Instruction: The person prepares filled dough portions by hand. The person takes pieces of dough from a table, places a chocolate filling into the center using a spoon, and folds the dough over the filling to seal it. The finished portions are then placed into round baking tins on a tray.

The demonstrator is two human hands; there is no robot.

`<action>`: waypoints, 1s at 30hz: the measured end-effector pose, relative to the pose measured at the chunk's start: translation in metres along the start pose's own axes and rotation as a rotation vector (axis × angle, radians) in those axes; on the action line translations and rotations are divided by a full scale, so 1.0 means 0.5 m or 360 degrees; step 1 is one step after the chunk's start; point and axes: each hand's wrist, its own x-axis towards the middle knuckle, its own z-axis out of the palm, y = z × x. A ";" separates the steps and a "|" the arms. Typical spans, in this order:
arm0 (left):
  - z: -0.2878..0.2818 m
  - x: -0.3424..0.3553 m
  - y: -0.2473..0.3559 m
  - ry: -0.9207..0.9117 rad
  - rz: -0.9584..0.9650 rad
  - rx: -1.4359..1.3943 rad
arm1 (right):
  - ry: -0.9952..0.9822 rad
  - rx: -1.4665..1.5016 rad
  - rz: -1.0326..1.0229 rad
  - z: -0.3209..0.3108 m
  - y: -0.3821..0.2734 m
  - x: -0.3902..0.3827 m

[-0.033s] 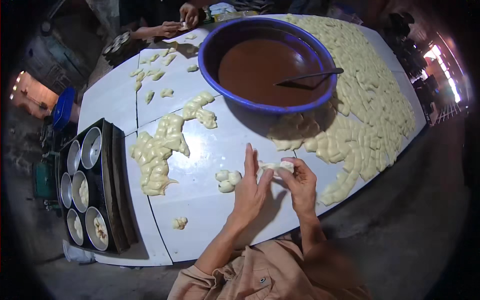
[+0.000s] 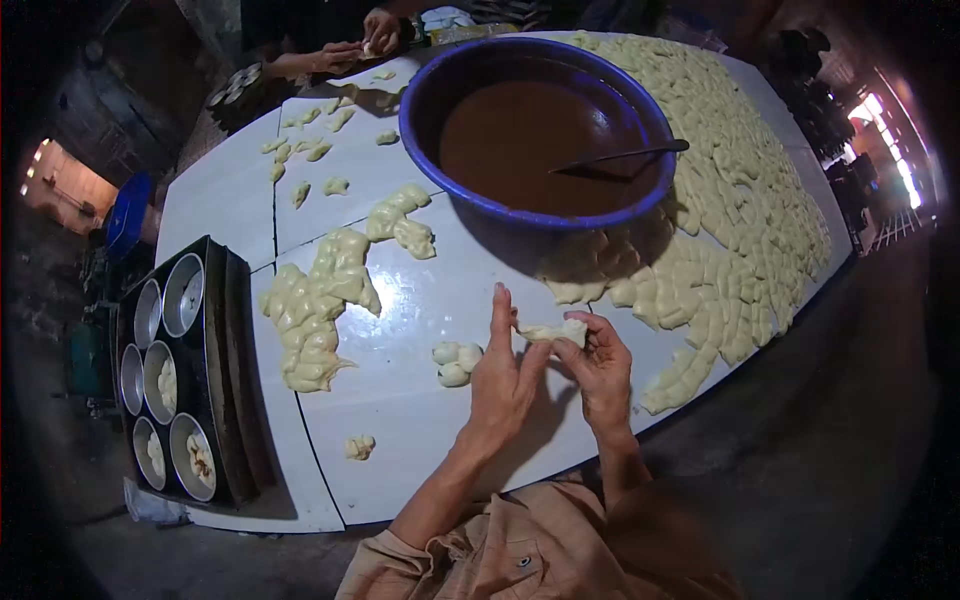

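Note:
Over the near part of the white table, both hands hold a small piece of pale dough [image 2: 548, 332] stretched between them. My left hand [image 2: 500, 385] has its fingers pointing up, its thumb beside the dough and the left end against the fingers. With bent fingers and thumb, my right hand [image 2: 603, 375] pinches the other end. A small cluster of smooth dough balls [image 2: 456, 363] lies just left of my left hand. Farther left and nearer me sits a lumpy dough piece [image 2: 360, 447]. Larger joined dough lumps [image 2: 315, 310] spread beyond these.
A blue basin [image 2: 530, 212] of brown filling with a spoon [image 2: 620, 156] stands at the far middle. Many dough pieces [image 2: 745, 210] cover the right side. Round metal tins [image 2: 183, 295], some holding dough, sit in a dark tray at left. Another person's hands [image 2: 360, 45] work at the far edge.
The dough's right end has risen slightly in my right fingers, so more of it shows. The view has shifted a little; both hands stay in nearly the same place.

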 end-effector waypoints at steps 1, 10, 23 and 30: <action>-0.017 0.014 0.018 -0.0248 -0.0090 -0.0136 | -0.0041 0.0120 -0.0036 0.012 -0.010 0.002; -0.014 0.063 0.015 -0.0422 -0.0267 -0.1194 | -0.0223 0.0183 -0.0043 -0.002 -0.023 0.045; -0.095 0.082 0.004 -0.0802 -0.0697 -0.0565 | -0.0257 0.0025 0.0223 -0.009 -0.043 0.059; -0.108 0.046 0.021 -0.0481 -0.0545 -0.0242 | -0.0441 0.0509 0.0547 0.007 -0.018 0.039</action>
